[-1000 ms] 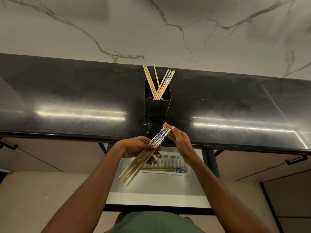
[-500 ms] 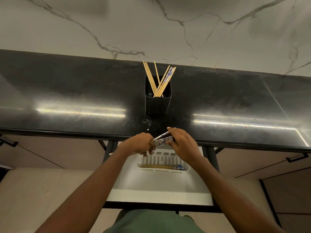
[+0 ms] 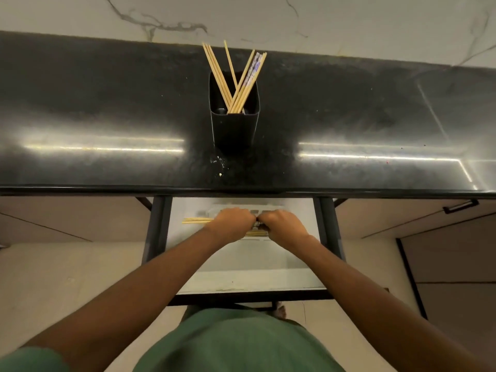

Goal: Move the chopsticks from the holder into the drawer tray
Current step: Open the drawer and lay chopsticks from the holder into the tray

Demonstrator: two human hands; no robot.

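Observation:
A black square holder (image 3: 234,124) stands on the dark countertop with several wooden chopsticks (image 3: 236,81) leaning in it. Below the counter edge a drawer is pulled out, with a white tray (image 3: 273,208) inside. My left hand (image 3: 232,224) and my right hand (image 3: 283,226) are both down in the drawer over the tray, side by side, closed on a bundle of chopsticks (image 3: 197,220) lying across. The bundle's plain ends stick out to the left of my left hand. The hands hide most of the tray and whatever lies in it.
The black counter (image 3: 107,116) runs the full width, with a marble wall behind. The drawer (image 3: 241,277) has dark side rails (image 3: 157,226). Closed cabinet fronts flank it, one with a black handle (image 3: 460,205) at right.
Both hands have come down from counter height into the drawer with the bundle, which has turned from slanted to lying level across the tray.

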